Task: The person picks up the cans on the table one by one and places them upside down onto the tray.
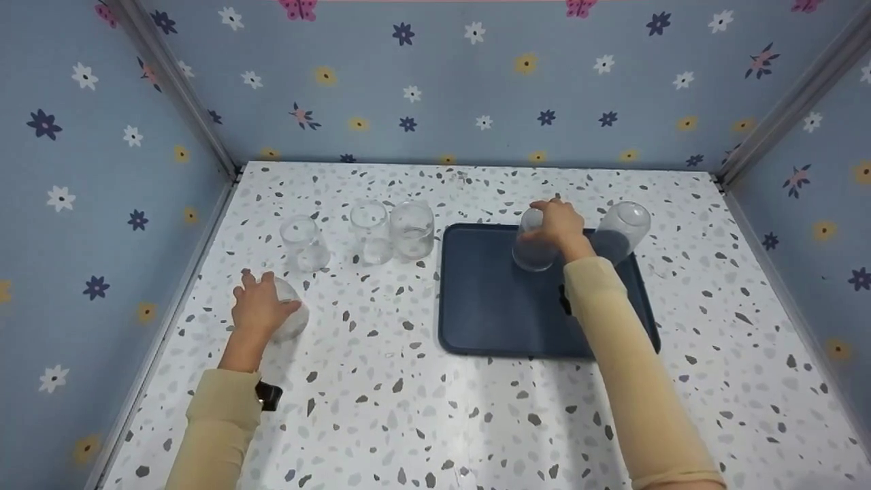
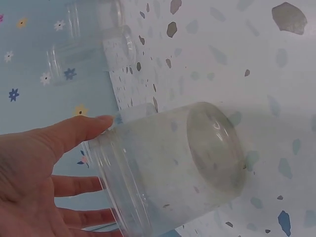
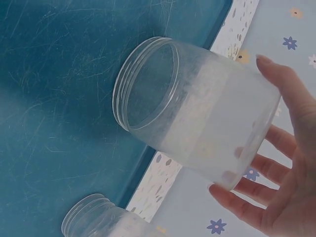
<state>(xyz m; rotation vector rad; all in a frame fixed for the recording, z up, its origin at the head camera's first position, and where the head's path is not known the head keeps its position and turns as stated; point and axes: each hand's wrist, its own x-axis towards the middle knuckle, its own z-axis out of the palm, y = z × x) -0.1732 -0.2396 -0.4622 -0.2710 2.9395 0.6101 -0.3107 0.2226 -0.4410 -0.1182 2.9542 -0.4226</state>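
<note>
My left hand [image 1: 258, 306] grips a clear jar [image 2: 168, 163] around its threaded rim, fingers on one side and thumb on the other. That jar's base is down on the speckled tabletop, at the left. With fingers and thumb spread about its base end, my right hand [image 1: 559, 226] holds another clear jar [image 3: 197, 108]. This one is upside down, its open mouth close over the back of the dark blue tray [image 1: 490, 299]. A second upturned jar [image 1: 622, 228] stands at the tray's back right corner, partly behind my right wrist.
Three more clear jars stand upright on the table behind my left hand: one at the left [image 1: 305, 243], then a close pair, a narrower jar [image 1: 371, 235] and a wider jar [image 1: 412, 231]. Flower-patterned panels [image 1: 442, 82] close in the table's back and sides.
</note>
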